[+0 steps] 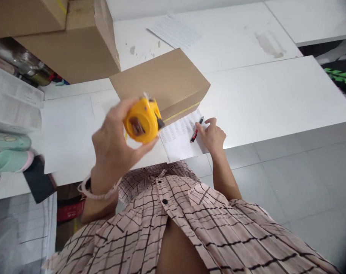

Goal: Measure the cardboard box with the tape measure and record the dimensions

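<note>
Nearest of all was the wearer's pale pink checked shirt [161, 190], its dark buttons running down the middle. Above it, the left hand [111, 140], with a pale band [103, 196] round the wrist, gripped a yellow tape measure [141, 121] between thumb and fingers. The tape measure was raised over the white table [261, 102], its round face with a brownish window turned toward the wearer and a black part jutting to the right.

By the table's near edge lay a printed sheet [175, 142], and on it, at a slant, a red and black pen [197, 130]. The right hand [213, 136] was low beside the pen, thumb and forefinger moderately parted, the thumb right at the barrel; whether it touched could not be told. Off to the left, a dark flat object [39, 179] lay beside a mint-green cup [10, 161] tipped on its side, with a blank white paper [67, 129] nearer the middle.

Just beyond the printed sheet sat a closed brown box [161, 78] with a yellow strip along its near side. Farther back, larger cartons [76, 53] stood at the left, and another sheet [175, 32] lay behind the box, near the pale wall [161, 7]
</note>
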`<state>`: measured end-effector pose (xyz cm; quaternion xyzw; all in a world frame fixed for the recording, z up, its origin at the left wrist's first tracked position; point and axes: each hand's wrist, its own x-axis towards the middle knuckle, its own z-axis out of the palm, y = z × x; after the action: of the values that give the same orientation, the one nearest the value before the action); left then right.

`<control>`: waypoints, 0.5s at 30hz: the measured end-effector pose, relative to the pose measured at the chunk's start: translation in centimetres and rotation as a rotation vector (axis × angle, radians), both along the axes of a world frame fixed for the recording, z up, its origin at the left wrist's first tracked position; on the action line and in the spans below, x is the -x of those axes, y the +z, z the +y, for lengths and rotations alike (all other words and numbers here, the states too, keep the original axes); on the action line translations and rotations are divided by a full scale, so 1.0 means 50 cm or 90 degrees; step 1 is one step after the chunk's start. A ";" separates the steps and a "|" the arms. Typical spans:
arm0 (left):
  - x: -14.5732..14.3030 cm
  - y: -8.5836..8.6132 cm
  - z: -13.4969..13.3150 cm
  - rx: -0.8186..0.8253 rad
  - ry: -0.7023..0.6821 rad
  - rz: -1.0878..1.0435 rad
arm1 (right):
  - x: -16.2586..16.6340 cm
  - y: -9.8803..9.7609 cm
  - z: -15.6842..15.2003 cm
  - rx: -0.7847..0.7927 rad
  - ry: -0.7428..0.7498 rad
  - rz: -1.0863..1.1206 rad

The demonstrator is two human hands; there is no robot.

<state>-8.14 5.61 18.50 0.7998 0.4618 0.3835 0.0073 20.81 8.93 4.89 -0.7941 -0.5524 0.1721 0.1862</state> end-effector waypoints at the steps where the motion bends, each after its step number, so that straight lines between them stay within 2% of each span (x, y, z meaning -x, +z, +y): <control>1: -0.002 0.004 0.032 -0.007 0.017 0.020 | -0.001 -0.005 0.012 0.036 0.019 -0.036; 3: -0.004 -0.004 0.104 0.000 0.043 0.065 | -0.001 -0.010 0.026 0.072 0.074 -0.069; 6: 0.001 -0.046 0.209 0.086 0.053 0.135 | -0.007 -0.015 0.025 0.034 0.133 -0.032; 7: 0.003 -0.061 0.234 0.113 0.046 0.150 | -0.014 -0.016 0.021 0.008 0.136 0.020; 9: 0.007 -0.082 0.256 0.114 0.040 0.161 | -0.030 -0.018 0.008 -0.043 0.126 0.211; 10: 0.005 -0.088 0.251 0.073 0.049 0.157 | -0.039 -0.017 0.000 -0.064 0.123 0.338; 12: -0.009 -0.096 0.208 -0.082 0.077 0.125 | -0.051 -0.014 -0.018 -0.094 0.125 0.573; 14: -0.038 -0.111 0.132 -0.252 0.076 0.070 | -0.054 -0.010 -0.033 -0.115 0.137 0.706; 15: -0.058 -0.126 0.090 -0.271 0.042 0.028 | -0.051 -0.009 -0.039 -0.127 0.139 0.731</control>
<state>-5.26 10.10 12.19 0.7757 0.3965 0.4550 -0.1846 23.35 6.98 4.47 -0.4910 -0.4556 0.5398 0.5100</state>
